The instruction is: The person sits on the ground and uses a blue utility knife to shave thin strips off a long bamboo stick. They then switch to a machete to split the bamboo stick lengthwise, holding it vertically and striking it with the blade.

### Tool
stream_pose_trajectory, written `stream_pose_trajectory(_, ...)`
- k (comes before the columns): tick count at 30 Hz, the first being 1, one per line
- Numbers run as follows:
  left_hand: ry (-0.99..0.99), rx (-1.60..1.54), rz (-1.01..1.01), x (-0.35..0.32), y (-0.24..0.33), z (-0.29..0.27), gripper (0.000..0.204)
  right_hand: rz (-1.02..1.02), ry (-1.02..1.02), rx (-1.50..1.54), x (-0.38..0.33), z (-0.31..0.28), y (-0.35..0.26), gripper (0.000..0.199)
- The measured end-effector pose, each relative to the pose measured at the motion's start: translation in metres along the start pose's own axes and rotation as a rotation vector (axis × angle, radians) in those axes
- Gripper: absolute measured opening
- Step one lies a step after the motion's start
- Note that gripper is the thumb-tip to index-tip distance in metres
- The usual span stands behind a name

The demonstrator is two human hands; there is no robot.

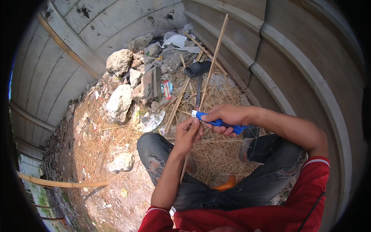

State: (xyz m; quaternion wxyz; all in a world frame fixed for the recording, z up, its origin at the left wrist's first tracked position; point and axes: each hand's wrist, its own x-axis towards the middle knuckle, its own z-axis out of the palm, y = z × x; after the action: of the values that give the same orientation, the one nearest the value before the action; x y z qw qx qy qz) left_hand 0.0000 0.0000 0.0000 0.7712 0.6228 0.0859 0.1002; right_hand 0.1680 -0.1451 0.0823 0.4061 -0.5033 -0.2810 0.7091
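Observation:
My right hand (226,118) grips a blue-handled utility knife (216,122) with its blade end pointing left. My left hand (188,133) pinches a thin bamboo strip (213,54) just below the blade. The strip runs from between my knees up past the hands toward the wall. Both hands are held above my bent knees in torn dark jeans. A black rubber mallet (198,69) lies on the straw beyond the hands.
A heap of pale rocks (119,100) and litter lies at the upper left. More bamboo sticks (178,101) rest on straw. Wooden plank walls (301,46) close in behind and on the right. A bamboo pole (58,182) lies at the lower left.

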Motion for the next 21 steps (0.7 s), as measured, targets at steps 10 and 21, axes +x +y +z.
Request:
stream_pose_trajectory(10, -0.028, -0.139, 0.067, -0.003, 0.002, 0.006, 0.059, 0.024, -0.065, 0.059, 0.001, 0.001, -0.001, 0.035)
stream_pose_trajectory(21, 0.020, -0.234, 0.000, 0.001, 0.018, 0.015, 0.057, -0.134, 0.107, 0.014, -0.001, 0.015, 0.001, 0.035)
